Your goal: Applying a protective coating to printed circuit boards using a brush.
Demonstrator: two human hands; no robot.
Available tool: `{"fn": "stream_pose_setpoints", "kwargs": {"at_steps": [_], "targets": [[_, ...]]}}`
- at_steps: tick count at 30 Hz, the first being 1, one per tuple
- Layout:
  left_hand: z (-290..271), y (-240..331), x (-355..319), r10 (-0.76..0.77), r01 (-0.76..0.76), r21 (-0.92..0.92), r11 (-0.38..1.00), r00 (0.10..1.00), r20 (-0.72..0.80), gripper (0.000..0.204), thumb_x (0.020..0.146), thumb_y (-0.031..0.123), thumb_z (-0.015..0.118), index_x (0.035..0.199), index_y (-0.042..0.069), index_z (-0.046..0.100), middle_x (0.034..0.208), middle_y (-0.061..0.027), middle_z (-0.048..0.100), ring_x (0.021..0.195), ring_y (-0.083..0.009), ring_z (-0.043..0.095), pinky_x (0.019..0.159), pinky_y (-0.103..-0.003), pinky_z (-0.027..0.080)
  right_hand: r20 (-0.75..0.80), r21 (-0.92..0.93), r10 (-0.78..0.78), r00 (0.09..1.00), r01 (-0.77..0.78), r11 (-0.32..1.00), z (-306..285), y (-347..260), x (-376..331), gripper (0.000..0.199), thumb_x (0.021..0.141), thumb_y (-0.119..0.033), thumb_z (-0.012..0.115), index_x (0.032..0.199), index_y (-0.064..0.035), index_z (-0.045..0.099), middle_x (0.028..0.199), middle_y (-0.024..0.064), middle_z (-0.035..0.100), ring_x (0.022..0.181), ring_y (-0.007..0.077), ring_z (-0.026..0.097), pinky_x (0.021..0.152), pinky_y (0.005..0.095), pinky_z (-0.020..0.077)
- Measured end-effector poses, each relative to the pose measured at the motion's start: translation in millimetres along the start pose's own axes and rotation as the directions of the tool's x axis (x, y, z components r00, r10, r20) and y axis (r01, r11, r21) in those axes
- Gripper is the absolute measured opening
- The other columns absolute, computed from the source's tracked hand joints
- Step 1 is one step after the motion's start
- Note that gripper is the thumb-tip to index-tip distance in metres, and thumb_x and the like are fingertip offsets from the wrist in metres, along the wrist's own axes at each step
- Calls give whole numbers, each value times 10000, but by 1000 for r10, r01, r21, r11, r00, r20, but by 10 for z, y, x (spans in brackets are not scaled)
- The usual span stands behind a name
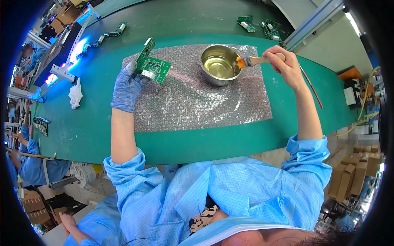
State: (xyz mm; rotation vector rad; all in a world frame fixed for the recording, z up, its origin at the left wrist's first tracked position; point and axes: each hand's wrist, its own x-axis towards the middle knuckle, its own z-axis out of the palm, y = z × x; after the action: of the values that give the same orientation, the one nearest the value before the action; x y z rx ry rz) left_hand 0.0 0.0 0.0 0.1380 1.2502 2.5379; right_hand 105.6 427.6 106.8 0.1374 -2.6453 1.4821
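Observation:
My left hand (126,89), in a blue-grey knitted glove, grips a green circuit board (157,67) by its left side. A second board part (145,52) stands up at an angle from it, and a white block-shaped component sits near its front edge. Bare, my right hand (284,64) is closed round the wooden handle of a flat brush (255,61) with orange bristles. Those bristles are at the right rim of a round metal bowl (210,79), which contains a clear yellowish liquid (219,67). Whether the bristles touch the rim, I cannot tell.
Bubble wrap (197,110) lies under the bowl on the green table mat (188,143). A thin red stick (312,87) is at the right, a crumpled white cloth (75,95) at the left. More circuit boards (271,30) lie at the back. Blue-lit equipment (65,61) and people are leftward.

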Motion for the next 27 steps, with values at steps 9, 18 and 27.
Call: {"fn": "stream_pose_setpoints", "kwargs": {"at_steps": [9,18,27], "targets": [[294,24,-329,305,-286,788,545,943,132,334,764,56,646,1093,40,591,985,-68,620,914,-175,586,787,-309,481,-143,23,-84,986,88,996,123,-9,76,221,894,-267,555,940,-64,631,588,-91,401,512,9,329,456,182,217],[247,-161,-274,89,-91,-16,996,990,-106,311,785,246,671,991,45,552,845,-80,615,716,-202,624,582,-361,546,-142,254,68,988,-30,967,3,740,76,244,903,-269,527,957,-48,614,562,-64,359,458,14,288,401,174,203],[254,-123,-141,108,-105,26,994,982,-155,322,776,223,679,984,52,501,785,-106,623,629,-220,633,490,-377,551,-154,444,257,954,-166,881,-76,865,212,282,885,-329,535,971,-66,590,571,-59,371,445,9,301,378,162,196]]}}
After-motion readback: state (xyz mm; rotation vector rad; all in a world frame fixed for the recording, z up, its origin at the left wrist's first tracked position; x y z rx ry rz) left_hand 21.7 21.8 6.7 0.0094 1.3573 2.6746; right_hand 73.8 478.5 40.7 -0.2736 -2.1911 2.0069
